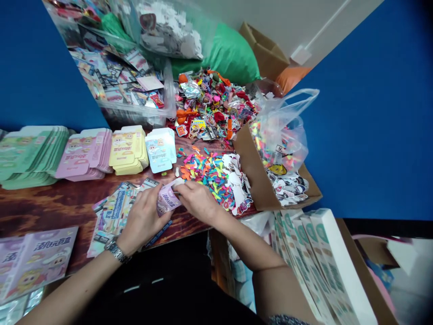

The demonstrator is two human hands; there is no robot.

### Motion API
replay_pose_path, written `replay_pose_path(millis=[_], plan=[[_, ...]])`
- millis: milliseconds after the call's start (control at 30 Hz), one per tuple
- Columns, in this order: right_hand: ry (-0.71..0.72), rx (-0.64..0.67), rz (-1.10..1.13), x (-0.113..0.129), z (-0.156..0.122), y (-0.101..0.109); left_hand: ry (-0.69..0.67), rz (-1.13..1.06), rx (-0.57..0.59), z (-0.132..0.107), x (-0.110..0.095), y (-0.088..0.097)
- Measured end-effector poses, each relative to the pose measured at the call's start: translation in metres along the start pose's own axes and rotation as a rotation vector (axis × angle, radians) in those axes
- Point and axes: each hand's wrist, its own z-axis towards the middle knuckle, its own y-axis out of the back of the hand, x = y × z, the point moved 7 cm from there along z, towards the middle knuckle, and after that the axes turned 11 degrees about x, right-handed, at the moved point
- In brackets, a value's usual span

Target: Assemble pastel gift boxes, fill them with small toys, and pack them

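Left hand: the left hand is on the lilac box, its fingers closed against the box's left side.
Right hand: the right hand is just beside the left, its fingers pinched on the box's upper edge, where a white flap shows.
Lilac box: it is a small printed card box, tilted and gripped between both hands above the table.
Left wrist: a metal watch sits on it.
Under the hands: loose printed sheets lie fanned on the table, and a blue strip lies just below the left hand.
Ahead: stacks of flat boxes in green, pink, yellow and pale blue stand in a row.
Right of the hands: a heap of coloured shapes lies beside a cardboard carton holding stickers and a clear bag.
Far side: a plastic tub of cards sits next to a heap of balloons.
Near corners: pink printed cards lie at left; white boxes stand in a carton at right.
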Motion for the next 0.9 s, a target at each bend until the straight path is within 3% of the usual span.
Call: replay_pose_path(millis=[133, 200, 300, 367, 500, 600, 900], plan=[[0.107, -0.073, 0.071, 0.007, -0.005, 0.007, 0.028, -0.012, -0.007, -0.001, 0.006, 0.003], [0.125, -0.138, 0.115, -0.007, -0.006, 0.021, 0.048, -0.027, -0.001, 0.0, 0.009, 0.004], [-0.139, -0.207, 0.059, -0.065, 0.003, 0.034, 0.08, -0.069, 0.023, 0.002, 0.012, 0.006], [-0.393, -0.146, -0.067, -0.112, 0.011, 0.031, 0.103, -0.097, 0.039, 0.002, 0.013, 0.006], [-0.5, -0.044, -0.136, -0.163, 0.018, 0.015, 0.135, -0.11, 0.031, -0.001, 0.016, 0.01], [-0.518, 0.023, -0.173, -0.172, 0.014, 0.006, 0.136, -0.118, 0.031, -0.003, 0.018, 0.01], [-0.562, 0.116, -0.279, -0.166, 0.019, 0.003, 0.134, -0.11, 0.03, -0.004, 0.016, 0.006]])
